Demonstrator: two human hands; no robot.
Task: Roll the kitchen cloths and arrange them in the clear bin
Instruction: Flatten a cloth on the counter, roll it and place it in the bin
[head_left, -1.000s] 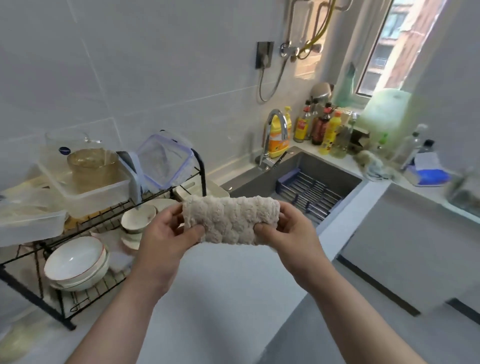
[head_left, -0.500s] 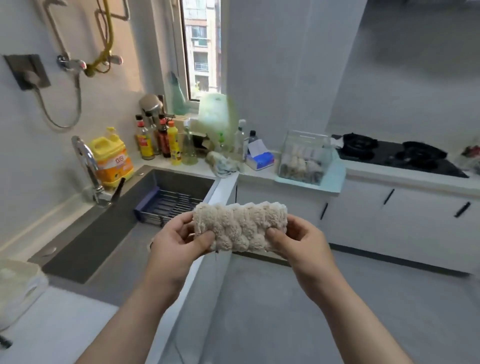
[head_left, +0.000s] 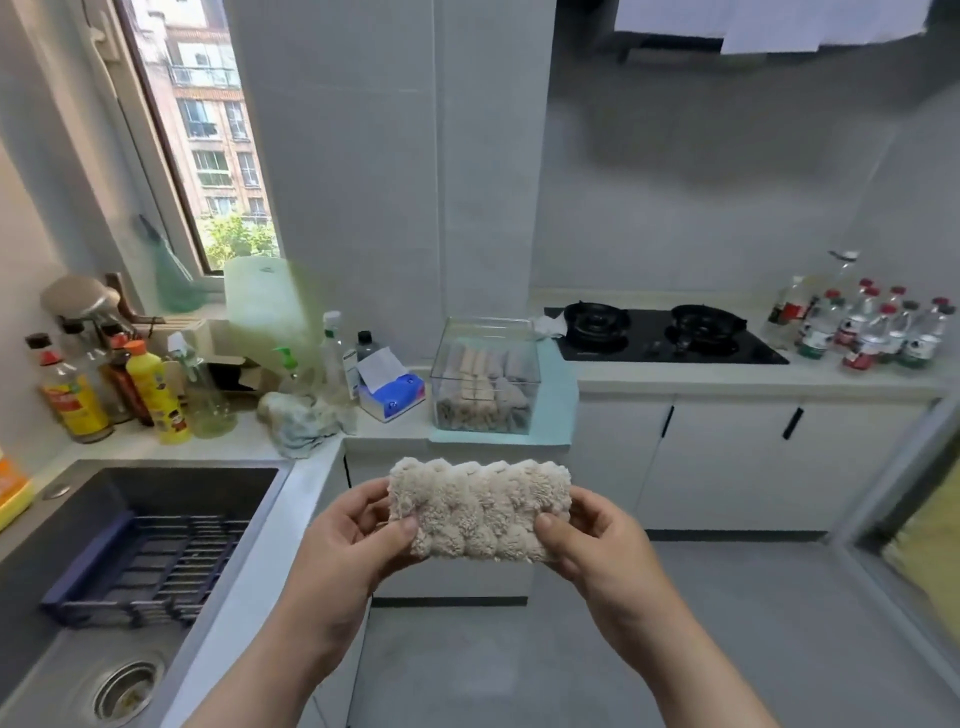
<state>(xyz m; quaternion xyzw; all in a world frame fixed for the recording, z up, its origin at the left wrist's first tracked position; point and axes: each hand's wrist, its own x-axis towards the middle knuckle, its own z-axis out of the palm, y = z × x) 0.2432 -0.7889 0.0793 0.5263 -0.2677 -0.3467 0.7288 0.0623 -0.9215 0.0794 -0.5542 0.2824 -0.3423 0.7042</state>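
Rolled cloth (head_left: 480, 512) pinched at both ends, left hand (head_left: 349, 545), right hand (head_left: 602, 545); clear bin (head_left: 485, 376) well beyond, top open.

The counter (head_left: 675, 376) carries a teal mat (head_left: 556, 395) — clear bin (head_left: 485, 374) on it — and a tissue box (head_left: 392, 397).

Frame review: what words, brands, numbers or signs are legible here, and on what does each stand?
No text in this frame can be read.
Yellow-labelled sauce bottle: label blurred.
Yellow bottle: print blurred.
Blue tissue box: markings too small.
Red-capped bottles: labels too small.
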